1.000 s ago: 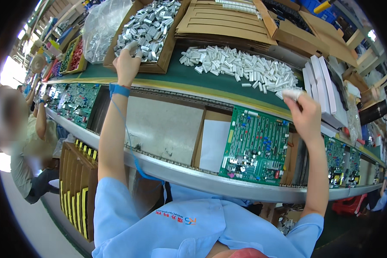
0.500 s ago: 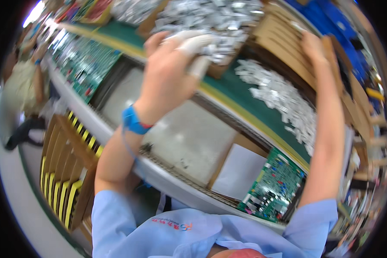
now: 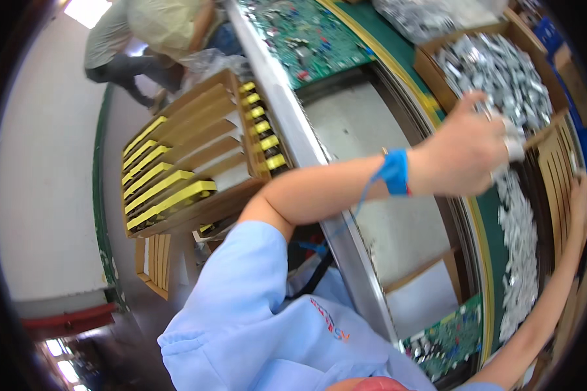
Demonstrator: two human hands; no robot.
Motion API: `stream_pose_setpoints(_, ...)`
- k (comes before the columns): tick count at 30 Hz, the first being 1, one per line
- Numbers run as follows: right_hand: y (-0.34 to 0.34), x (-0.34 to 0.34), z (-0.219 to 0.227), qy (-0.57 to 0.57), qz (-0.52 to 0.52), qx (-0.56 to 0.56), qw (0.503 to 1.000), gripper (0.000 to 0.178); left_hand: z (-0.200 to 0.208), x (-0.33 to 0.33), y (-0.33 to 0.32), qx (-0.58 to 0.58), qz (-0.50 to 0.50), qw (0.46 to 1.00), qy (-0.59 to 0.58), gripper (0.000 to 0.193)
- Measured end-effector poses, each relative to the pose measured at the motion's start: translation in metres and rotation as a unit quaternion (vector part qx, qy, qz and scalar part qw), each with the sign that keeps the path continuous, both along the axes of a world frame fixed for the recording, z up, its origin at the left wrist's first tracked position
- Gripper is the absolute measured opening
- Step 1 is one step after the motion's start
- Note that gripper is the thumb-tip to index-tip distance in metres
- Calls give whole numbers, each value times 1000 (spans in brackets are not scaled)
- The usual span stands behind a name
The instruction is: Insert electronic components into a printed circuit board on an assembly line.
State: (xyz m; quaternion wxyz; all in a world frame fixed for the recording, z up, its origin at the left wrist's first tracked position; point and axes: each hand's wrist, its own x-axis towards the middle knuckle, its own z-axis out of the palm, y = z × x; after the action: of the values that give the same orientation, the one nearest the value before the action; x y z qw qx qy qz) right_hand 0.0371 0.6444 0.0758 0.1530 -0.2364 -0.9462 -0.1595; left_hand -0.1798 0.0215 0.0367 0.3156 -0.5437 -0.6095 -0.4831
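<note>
Bordering conveyor [image 3: 398,228], green bench [image 3: 492,225] under left hand [image 3: 471,146]; grey floor [image 3: 122,117] leftward

Left hand [image 3: 469,148] near boxed grey parts [image 3: 502,72]; right hand [image 3: 578,207] near slotted cardboard [image 3: 556,171].

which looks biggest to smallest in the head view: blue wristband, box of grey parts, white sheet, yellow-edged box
Largest to smallest:
Yellow-edged box
Box of grey parts, partly covered
White sheet
Blue wristband

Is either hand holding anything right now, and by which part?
Cannot tell: the left hand is blurred near the brown cardboard box of small silvery pieces; the right hand is too small to judge.
</note>
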Motion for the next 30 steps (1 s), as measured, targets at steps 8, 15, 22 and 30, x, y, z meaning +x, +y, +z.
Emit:
stream_pose_setpoints(8,-314,-18,44,63,-28,-172,983,31,18,-5,-31,-113,51,988,97,22)
stream_pose_setpoints(15,-494,145,17,222,12,-510,831,20,-7,-20,-27,-128,-68,989,-30,24)
stream_pose_setpoints(22,-584,225,-40,170,-46,-499,849,20,-16,58,-10,-104,-117,987,23,21)
stream_pose_setpoints(30,-594,229,-75,165,-14,-384,909,15,-13,117,-29,-202,-32,976,71,16)
